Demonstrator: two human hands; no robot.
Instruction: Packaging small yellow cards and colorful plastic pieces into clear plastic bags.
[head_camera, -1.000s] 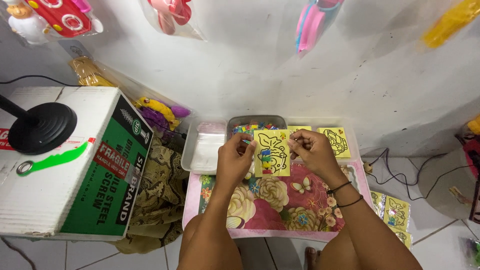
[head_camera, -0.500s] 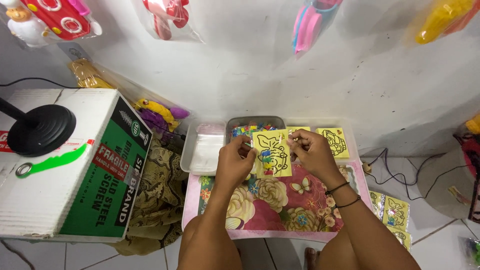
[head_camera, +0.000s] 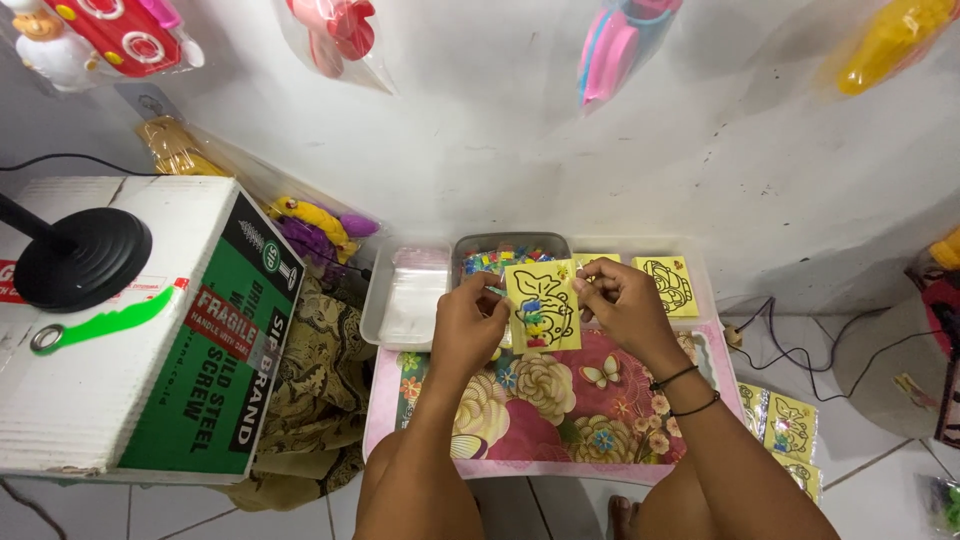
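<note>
Two hands: both are raised at the centre of the frame, closed on one small yellow card (head_camera: 542, 305).
Left hand (head_camera: 468, 325): the card's left edge is pinched between its fingers.
Right hand (head_camera: 615, 300): the card's upper right edge is gripped; two dark bands are worn at the wrist.
Card: a black line drawing is printed on it, held upright over the tabletop; only part of the drawing is coloured, in blue, red and yellow, the rest being bare outline.
Progress: the colouring is judged partly done, with most of the outline left unfilled.
Spare cards: an uncoloured yellow card (head_camera: 668, 285) is laid in the tray to the right; more wrapped ones (head_camera: 790, 425) lie on the floor at lower right.
Grey tub (head_camera: 508, 252): small coloured pieces are held in it, possibly vials, the view being too small to tell.
Clear tray (head_camera: 405, 295): set left of the tub.
Tabletop (head_camera: 560, 410): a pink low table with a flower pattern.
Room: a white wall with bagged toys (head_camera: 335, 30) hung along the top; a cardboard box (head_camera: 150, 330) carrying a black lamp base (head_camera: 80, 258) at left; tiled floor with cables (head_camera: 800, 350) at right.
</note>
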